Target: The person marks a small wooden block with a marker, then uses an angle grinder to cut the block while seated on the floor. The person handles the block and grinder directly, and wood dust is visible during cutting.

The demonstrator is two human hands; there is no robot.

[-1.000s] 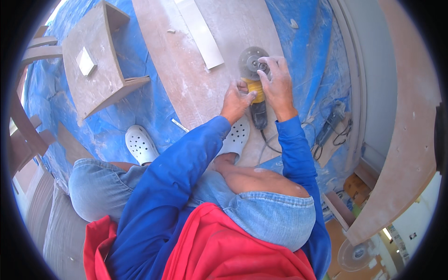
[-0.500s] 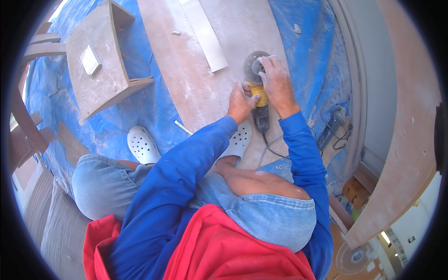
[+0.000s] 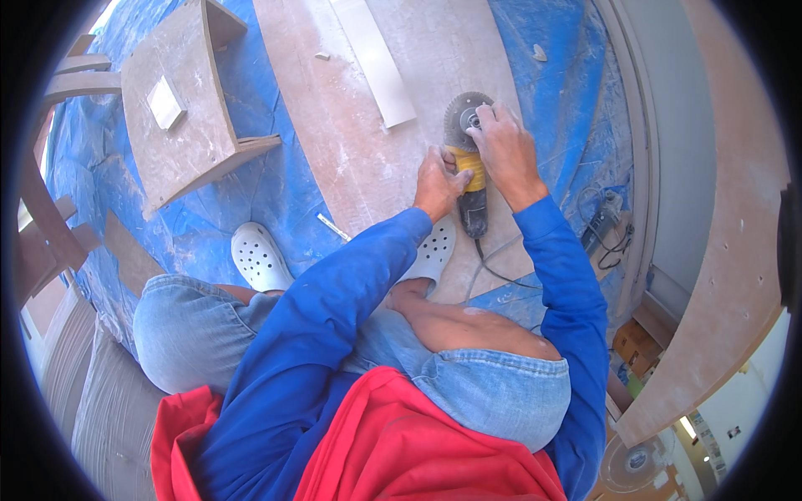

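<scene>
A yellow and black angle grinder [image 3: 474,213] lies on a dusty board with its round toothed blade [image 3: 458,110] facing up. My left hand [image 3: 436,185] is closed on the yellow head of the grinder, just below the blade. Over the blade's right side, my right hand [image 3: 508,154] has its thumb and fingers pinched at the flange nut [image 3: 474,122] in the centre. The fingertips partly cover the nut and the blade's right edge.
The pale board [image 3: 359,179] lies on blue sheeting [image 3: 292,188], with a white strip [image 3: 376,63] on it. A wooden box-like piece [image 3: 180,108] stands at the left. Another corded power tool [image 3: 603,221] is at the right, near a curved wooden panel [image 3: 718,275].
My right hand has shifted slightly to the right at the blade's centre, and more of the hub shows. My left hand keeps its hold on the grinder. The whole view has moved a little.
</scene>
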